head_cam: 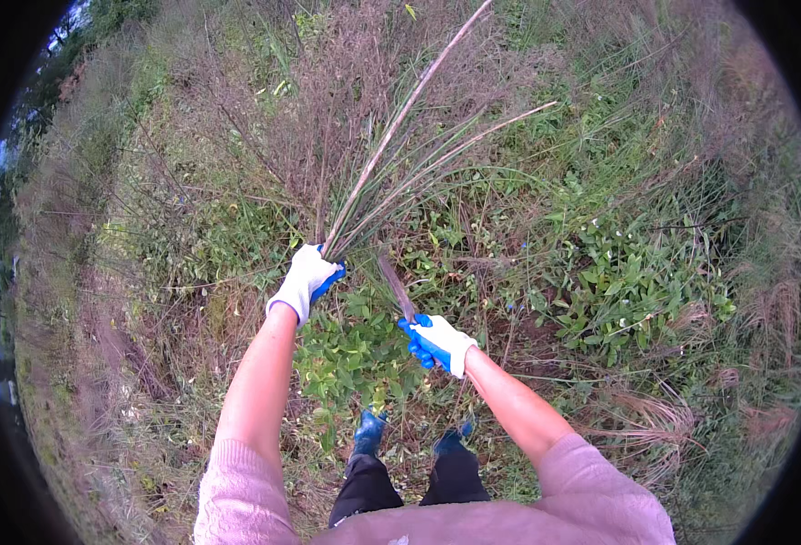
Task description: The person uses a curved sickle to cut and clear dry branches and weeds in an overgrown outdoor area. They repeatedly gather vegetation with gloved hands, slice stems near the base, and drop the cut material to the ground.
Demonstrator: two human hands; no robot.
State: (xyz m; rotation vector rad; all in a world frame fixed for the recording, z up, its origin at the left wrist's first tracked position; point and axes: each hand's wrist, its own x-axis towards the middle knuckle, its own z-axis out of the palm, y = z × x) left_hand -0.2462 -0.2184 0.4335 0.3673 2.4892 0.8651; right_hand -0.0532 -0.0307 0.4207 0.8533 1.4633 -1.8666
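My left hand, in a white work glove with a blue coated palm, is closed around a bunch of long grass stalks. Thick pale stems and thin green blades fan up and to the right from my fist. In my right hand, gloved alike, is a blade tool with a dark, narrow blade, perhaps a sickle or a knife. Its handle is hidden in my fingers. The blade points up and left, below and to the right of the gripped stalks. Whether the tip touches any stems I cannot tell.
Dry, brownish brush stands in front of me. A low leafy plant grows just ahead of my blue boots. More broad-leaved greenery and a dry grass tuft are on the right. Trees line the far left edge.
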